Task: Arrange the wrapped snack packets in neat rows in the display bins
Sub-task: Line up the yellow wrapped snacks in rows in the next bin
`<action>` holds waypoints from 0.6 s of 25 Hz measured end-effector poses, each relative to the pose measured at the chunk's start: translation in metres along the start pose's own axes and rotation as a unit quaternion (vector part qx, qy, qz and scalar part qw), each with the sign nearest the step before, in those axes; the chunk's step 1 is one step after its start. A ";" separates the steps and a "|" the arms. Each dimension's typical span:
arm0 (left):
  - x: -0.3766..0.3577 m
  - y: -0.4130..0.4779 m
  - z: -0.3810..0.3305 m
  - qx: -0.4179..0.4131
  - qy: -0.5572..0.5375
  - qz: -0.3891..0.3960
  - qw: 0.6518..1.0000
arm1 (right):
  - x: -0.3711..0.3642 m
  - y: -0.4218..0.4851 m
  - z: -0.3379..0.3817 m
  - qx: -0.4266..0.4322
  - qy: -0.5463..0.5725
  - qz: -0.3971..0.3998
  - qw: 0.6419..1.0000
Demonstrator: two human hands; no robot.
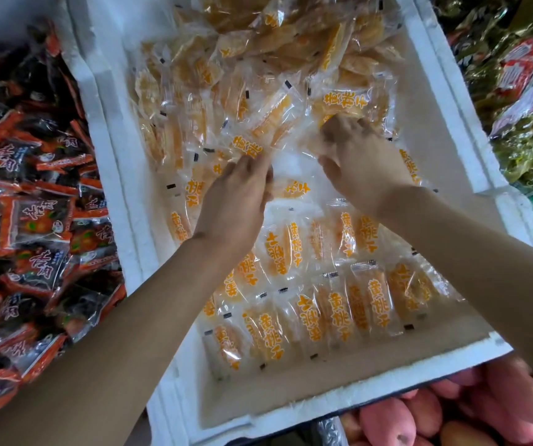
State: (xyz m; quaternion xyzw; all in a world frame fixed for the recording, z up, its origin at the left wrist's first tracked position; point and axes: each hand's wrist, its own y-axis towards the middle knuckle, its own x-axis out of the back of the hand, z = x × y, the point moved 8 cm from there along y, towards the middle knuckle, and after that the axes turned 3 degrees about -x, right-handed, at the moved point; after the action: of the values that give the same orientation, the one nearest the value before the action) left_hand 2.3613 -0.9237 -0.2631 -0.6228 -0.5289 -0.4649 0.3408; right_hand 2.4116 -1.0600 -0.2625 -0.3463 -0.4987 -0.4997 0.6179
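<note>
White foam bin (120, 201) of orange-lettered snack packets (339, 313), both hands inside.
The packets lie in neat rows at the bin's near end and in a loose heap (274, 43) at its far end. The left hand (236, 201) and right hand (360, 162) meet at the heap's edge, fingers bent onto packets. Blur hides each grip, so I cannot tell holding from touching. Dark red-trimmed packets (27, 220) lie left of the bin.

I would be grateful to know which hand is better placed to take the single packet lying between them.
Left. The left hand lies close beside the single packet, while the right hand, blurred, reaches toward the loose pile farther off.
</note>
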 end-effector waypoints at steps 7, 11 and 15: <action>0.011 -0.082 -0.006 0.117 -0.297 0.035 0.947 | 0.005 -0.100 0.031 -0.018 0.272 0.137 0.952; -0.036 -0.127 0.001 0.134 -0.285 0.147 0.938 | -0.047 -0.132 0.049 -0.007 0.211 0.250 0.945; -0.043 -0.139 0.000 0.085 -0.171 0.147 0.971 | -0.061 -0.138 0.064 0.031 0.132 0.242 0.961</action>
State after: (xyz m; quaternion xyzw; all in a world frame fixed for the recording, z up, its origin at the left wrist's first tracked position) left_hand 2.2251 -0.9095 -0.3128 -0.7327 -0.5199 -0.2496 0.3614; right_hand 2.2616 -1.0200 -0.3137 -0.3678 -0.3292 -0.3609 0.7913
